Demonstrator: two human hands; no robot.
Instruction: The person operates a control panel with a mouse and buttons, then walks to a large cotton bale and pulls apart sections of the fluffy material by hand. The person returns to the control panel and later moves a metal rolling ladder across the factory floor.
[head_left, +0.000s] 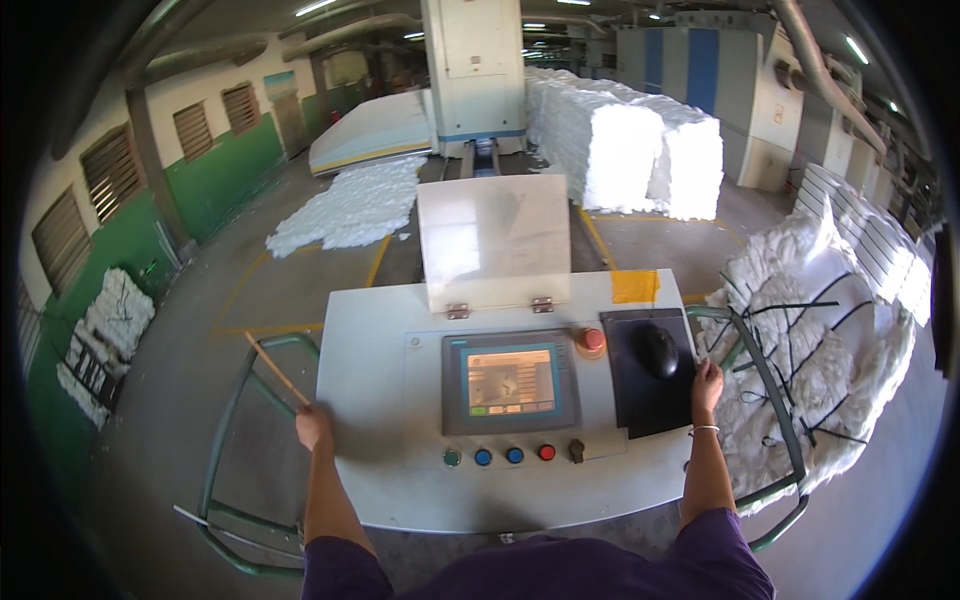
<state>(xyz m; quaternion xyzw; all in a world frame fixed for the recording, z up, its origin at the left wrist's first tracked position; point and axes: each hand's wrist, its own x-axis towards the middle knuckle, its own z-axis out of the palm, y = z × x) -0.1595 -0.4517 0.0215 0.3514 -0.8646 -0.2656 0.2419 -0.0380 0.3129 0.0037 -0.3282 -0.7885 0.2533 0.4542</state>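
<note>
A white control console [380, 400] stands right in front of me. My left hand [314, 425] is closed around a thin wooden stick [275, 365] at the console's left edge, the stick pointing up and forward. On the opposite side, my right hand [707, 385] has its fingers curled at the console's right edge, beside a black pad [640, 400] with a black computer mouse [657, 351] on it. Between my hands are a lit touchscreen [511, 380], a red emergency stop button [591, 342] and a row of coloured push buttons [515, 456]. A hinged cover [495, 240] stands raised behind them.
Green metal rails [212, 465] flank the console. Loose white fibre [800, 360] with black straps lies at right. Stacked white bales [625, 150] and a tall machine column [476, 70] stand ahead; a flattened fibre layer [350, 205] covers floor at left. Yellow lines [378, 262] mark the floor.
</note>
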